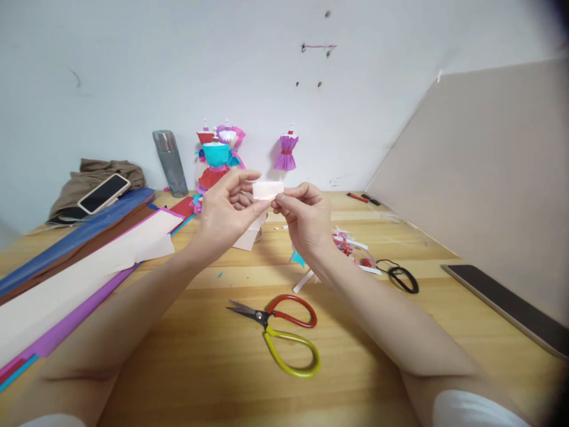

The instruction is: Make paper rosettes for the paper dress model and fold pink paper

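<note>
A small pale pink strip of paper (pixel 267 190) is held up above the wooden table (pixel 200 367). My left hand (pixel 229 204) grips it near its lower left part, thumb underneath, the other fingers curled behind. At the strip's right end, my right hand (pixel 306 216) pinches it between thumb and fingertips. Below both hands lie scissors (pixel 265 317) with one red and one yellow handle, their blades slightly apart and pointing left. A pale folded piece of paper (pixel 246 239) stands partly hidden behind my left hand.
Coloured paper sheets (pixel 89 267), a phone (pixel 104 194) on brown cloth (pixel 73 184) and a flask (pixel 171 163) are at left. Small paper dresses (pixel 216 155) stand by the wall. Paper scraps (pixel 355 249), a black cord (pixel 402 279), pens (pixel 358 197) and a dark slab (pixel 502 302) lie right.
</note>
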### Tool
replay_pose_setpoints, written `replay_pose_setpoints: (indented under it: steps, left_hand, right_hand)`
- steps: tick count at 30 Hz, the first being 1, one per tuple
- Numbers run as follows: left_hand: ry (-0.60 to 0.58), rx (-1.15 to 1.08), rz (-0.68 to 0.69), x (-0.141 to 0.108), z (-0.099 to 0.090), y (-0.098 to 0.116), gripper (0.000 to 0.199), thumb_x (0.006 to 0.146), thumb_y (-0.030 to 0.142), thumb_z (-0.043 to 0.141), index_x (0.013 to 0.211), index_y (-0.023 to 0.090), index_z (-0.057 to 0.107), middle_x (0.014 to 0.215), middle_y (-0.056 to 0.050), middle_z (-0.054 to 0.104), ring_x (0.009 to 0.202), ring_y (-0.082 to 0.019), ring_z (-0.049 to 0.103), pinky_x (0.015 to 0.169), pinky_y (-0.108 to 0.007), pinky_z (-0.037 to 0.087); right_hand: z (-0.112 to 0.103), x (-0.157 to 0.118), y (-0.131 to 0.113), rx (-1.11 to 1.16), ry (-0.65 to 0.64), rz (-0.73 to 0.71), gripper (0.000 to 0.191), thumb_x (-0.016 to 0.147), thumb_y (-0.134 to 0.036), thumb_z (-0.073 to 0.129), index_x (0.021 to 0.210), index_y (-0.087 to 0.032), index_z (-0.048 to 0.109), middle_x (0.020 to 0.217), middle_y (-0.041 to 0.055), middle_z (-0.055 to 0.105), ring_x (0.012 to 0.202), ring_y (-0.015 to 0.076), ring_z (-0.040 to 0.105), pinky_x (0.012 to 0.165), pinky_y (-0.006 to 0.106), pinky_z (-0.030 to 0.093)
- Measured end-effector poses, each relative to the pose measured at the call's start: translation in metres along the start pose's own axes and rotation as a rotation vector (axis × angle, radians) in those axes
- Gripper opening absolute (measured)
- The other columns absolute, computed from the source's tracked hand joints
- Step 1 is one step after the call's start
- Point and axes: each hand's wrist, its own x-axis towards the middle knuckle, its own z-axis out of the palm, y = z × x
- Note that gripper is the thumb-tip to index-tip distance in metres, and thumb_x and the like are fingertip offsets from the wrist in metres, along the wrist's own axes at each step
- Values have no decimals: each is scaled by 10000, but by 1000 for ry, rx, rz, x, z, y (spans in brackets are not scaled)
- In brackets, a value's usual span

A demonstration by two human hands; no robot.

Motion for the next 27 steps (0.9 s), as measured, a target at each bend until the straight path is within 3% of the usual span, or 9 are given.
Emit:
replay_pose_setpoints:
  steps: [6, 13, 17, 27]
  left_hand:
    - [-83, 14, 16, -3, 1, -5, 504, 619, 306, 834, 1079, 162, 684, 1041, -76, 724, 856, -183, 693, 728, -268, 545]
    - [19, 9, -9, -6, 7, -13, 310, 653, 271, 813, 924, 164, 708, 859, -34, 729, 756, -148, 669, 686, -251, 534]
    - [34, -155, -85, -7, 10, -14, 291, 642, 260, 812, 888, 159, 695, 842, -34, 736, 762, -158, 702, 727, -278, 572]
    - [65, -198, -145, -9, 11, -14, 218, 655, 258, 802, 828, 162, 710, 637, 15, 674, 594, -119, 652, 624, -251, 560]
  right_hand:
    - [0, 0, 0, -8, 13, -25, 204, 613, -225, 768, 631, -227, 565, 583, -52, 622, 564, 115, 580, 610, 292, 489]
    - [1, -4, 1, -67, 12, -54, 205, 617, -259, 786, 642, -235, 584, 639, -39, 648, 586, 128, 584, 628, 316, 516]
    - [2, -6, 1, -81, -3, -74, 207, 645, -267, 782, 654, -232, 578, 651, -31, 654, 612, 135, 601, 636, 317, 516]
    - [3, -8, 5, -38, -14, -79, 169, 678, -219, 782, 681, -231, 614, 651, -40, 656, 614, 124, 605, 622, 291, 491]
